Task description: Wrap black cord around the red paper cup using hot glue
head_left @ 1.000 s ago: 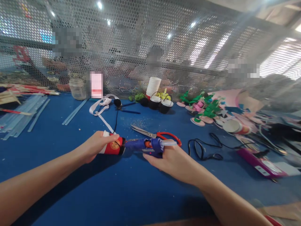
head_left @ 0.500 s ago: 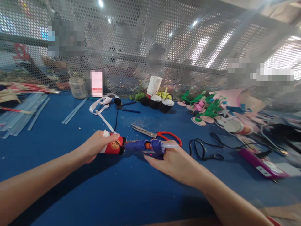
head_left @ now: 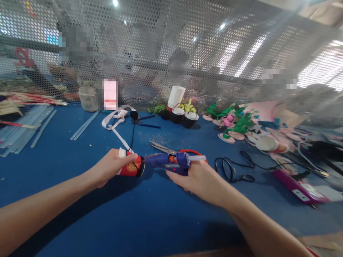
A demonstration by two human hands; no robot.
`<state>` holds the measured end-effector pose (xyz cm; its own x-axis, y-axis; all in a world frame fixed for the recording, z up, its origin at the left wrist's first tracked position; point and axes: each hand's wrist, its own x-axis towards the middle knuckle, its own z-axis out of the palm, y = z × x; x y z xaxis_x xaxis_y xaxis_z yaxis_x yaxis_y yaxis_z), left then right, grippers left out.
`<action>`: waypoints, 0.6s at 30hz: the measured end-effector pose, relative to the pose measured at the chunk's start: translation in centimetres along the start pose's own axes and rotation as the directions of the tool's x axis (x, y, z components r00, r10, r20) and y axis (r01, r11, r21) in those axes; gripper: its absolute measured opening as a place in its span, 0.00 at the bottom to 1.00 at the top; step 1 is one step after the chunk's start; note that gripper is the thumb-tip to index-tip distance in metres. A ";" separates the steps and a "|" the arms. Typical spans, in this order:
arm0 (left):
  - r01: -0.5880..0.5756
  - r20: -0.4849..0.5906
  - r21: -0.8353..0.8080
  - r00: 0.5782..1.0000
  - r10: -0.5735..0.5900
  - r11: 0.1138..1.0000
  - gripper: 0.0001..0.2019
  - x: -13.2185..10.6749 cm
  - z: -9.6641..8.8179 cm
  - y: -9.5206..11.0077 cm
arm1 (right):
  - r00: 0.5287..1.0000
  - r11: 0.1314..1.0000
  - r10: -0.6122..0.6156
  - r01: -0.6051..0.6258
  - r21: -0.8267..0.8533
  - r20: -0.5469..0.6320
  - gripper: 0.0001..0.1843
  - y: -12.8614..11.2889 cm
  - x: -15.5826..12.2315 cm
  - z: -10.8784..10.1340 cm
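My left hand [head_left: 108,168] is closed round a small red paper cup [head_left: 131,167] lying on its side, its mouth turned to the right. My right hand [head_left: 199,178] grips a blue glue gun [head_left: 167,161] with a clear glue stick poking out of its back. The gun's nozzle touches the rim of the cup. A thin black cord [head_left: 132,134] runs from the cup toward the back of the blue table [head_left: 80,200].
Red-handled scissors [head_left: 166,149] lie just behind the gun. A black cable [head_left: 233,167] loops at the right, by a purple tool [head_left: 297,185]. White ribbon [head_left: 115,121], stacked white cups [head_left: 175,97], small black pots [head_left: 184,116], glue sticks [head_left: 24,132] and foam pieces [head_left: 238,123] line the mesh screen.
The glue gun has lifted slightly and shifted a little right and back, its nozzle staying at the cup's rim. My left hand keeps its hold on the cup.
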<state>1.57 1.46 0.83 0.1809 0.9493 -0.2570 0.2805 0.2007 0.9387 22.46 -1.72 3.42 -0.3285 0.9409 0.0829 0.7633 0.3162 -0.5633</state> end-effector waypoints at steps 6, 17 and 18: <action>-0.043 0.029 0.075 0.999 0.041 0.996 0.16 0.0 0.1 -0.3 | 1.000 0.999 0.017 -0.016 0.037 -0.022 0.10 0.0 0.4 -0.1; -0.062 0.010 0.161 0.998 0.061 0.985 0.18 0.0 -0.1 -0.5 | 0.998 0.995 0.054 -0.055 0.086 0.015 0.09 0.0 0.8 -0.1; -0.060 0.009 0.162 0.998 0.059 0.985 0.18 0.0 -0.1 -0.5 | 0.998 0.995 0.064 -0.065 0.081 0.020 0.09 0.0 0.7 -0.1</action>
<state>1.36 1.36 0.34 0.2058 0.9573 -0.2032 0.4183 0.1017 0.9026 22.29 -1.00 3.58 -0.2904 0.9564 0.0300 0.7357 0.2433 -0.6321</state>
